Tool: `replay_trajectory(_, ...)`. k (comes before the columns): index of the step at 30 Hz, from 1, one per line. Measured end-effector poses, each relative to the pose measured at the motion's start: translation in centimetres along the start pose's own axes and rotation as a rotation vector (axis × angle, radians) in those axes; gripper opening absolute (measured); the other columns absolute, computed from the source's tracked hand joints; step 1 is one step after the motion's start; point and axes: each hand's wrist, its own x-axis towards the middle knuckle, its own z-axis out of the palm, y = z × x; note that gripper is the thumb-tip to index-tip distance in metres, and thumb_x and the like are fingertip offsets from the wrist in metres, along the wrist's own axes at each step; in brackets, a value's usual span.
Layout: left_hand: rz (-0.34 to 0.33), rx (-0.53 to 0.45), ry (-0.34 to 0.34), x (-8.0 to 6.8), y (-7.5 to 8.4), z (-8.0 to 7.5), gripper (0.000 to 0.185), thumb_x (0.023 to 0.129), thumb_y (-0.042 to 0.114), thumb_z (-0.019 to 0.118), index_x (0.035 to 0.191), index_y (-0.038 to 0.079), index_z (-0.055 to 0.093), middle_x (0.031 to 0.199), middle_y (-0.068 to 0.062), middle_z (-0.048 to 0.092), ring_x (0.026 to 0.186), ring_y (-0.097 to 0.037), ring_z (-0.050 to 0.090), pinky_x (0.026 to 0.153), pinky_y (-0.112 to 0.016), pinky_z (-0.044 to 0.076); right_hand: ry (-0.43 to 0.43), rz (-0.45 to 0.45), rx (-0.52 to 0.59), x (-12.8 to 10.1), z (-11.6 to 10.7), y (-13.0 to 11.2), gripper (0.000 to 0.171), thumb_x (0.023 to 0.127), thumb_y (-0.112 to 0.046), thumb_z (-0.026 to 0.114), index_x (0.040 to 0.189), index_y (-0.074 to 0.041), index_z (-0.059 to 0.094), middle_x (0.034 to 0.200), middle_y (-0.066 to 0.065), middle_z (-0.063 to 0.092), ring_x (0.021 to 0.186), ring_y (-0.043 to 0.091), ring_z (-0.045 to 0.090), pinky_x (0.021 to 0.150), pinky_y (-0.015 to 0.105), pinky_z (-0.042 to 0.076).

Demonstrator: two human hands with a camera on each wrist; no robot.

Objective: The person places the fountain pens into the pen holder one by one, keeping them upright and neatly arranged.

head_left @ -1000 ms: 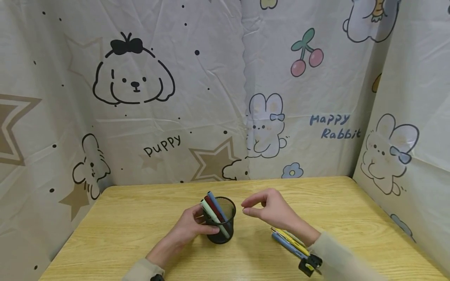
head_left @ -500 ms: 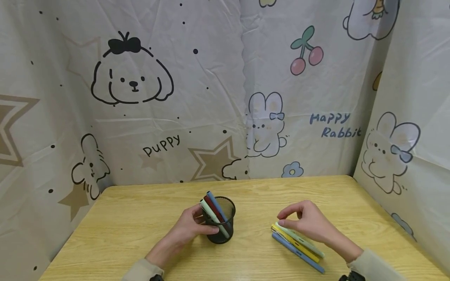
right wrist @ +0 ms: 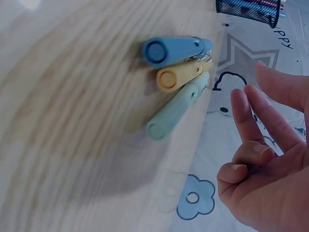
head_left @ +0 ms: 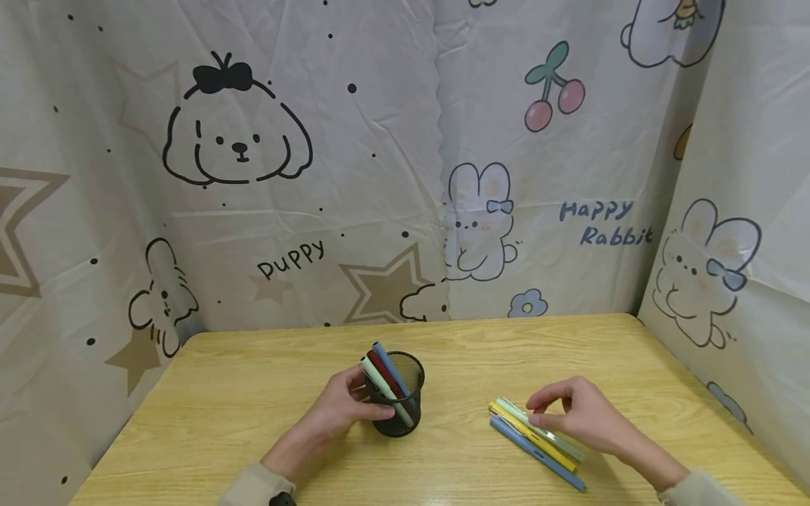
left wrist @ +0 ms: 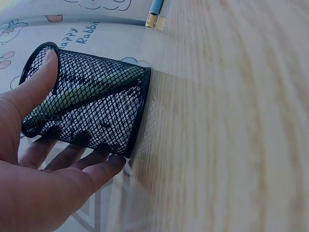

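Your right hand (head_left: 582, 416), empty, hovers over green pen (head_left: 560, 444), nearest of 3 slanting toward near-right corner of worktop (head_left: 455, 467); left hand (head_left: 338, 407) grips cup (left wrist: 104, 118).

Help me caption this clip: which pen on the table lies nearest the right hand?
The light green pen on the table, beside the right hand; the yellow pen lies next to it and the blue pen is farthest away.
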Motion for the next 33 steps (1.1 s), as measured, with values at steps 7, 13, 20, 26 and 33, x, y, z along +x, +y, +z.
replay_trajectory(7, 0.005, 0.015, 0.002, 0.1, 0.0, 0.0, 0.064, 0.083, 0.002, 0.090, 0.140, 0.001, 0.062, 0.131, -0.014, 0.064, 0.130, -0.038, 0.059, 0.105, -0.046, 0.052, 0.001, 0.028, 0.000, -0.9, -0.4, 0.9, 0.017, 0.089, -0.017, 0.086, 0.102, -0.007, 0.082, 0.088, -0.005, 0.073, 0.058, 0.010, 0.042, 0.055, 0.026, 0.036)
replay_trajectory(13, 0.003, 0.021, 0.007, 0.1, 0.0, 0.1, 0.063, 0.082, 0.002, 0.089, 0.139, 0.001, 0.062, 0.132, -0.015, 0.064, 0.132, -0.041, 0.057, 0.107, -0.048, 0.051, 0.003, 0.025, -0.004, -1.4, -0.7, 1.5, 0.016, 0.089, -0.016, 0.085, 0.102, -0.007, 0.082, 0.087, -0.006, 0.072, 0.057, 0.008, 0.041, 0.053, 0.026, 0.036)
replay_trajectory(20, -0.008, 0.015, 0.008, -0.1, 0.2, 0.1, 0.062, 0.083, 0.002, 0.089, 0.139, 0.000, 0.061, 0.133, -0.016, 0.062, 0.132, -0.042, 0.057, 0.106, -0.047, 0.052, -0.014, 0.024, 0.009, -1.5, -1.0, 2.3, 0.021, 0.087, -0.017, 0.086, 0.104, -0.005, 0.081, 0.086, -0.005, 0.072, 0.056, 0.006, 0.040, 0.052, 0.026, 0.036)
replay_trajectory(26, -0.012, 0.021, 0.013, -0.1, 0.2, 0.1, 0.063, 0.083, 0.002, 0.089, 0.139, 0.000, 0.061, 0.134, -0.016, 0.063, 0.133, -0.042, 0.057, 0.106, -0.048, 0.052, -0.035, 0.022, 0.029, -1.5, -1.0, 3.0, 0.024, 0.087, -0.014, 0.087, 0.107, -0.002, 0.081, 0.087, -0.004, 0.072, 0.057, 0.007, 0.040, 0.052, 0.025, 0.036)
replay_trajectory(33, -0.009, 0.019, 0.013, 0.0, 0.1, 0.1, 0.063, 0.082, 0.002, 0.090, 0.139, 0.000, 0.061, 0.133, -0.016, 0.063, 0.132, -0.041, 0.058, 0.106, -0.047, 0.052, -0.067, 0.025, 0.022, -1.1, -0.8, 3.5, 0.026, 0.086, -0.013, 0.088, 0.108, -0.001, 0.080, 0.088, -0.003, 0.072, 0.065, 0.009, 0.047, 0.057, 0.024, 0.039)
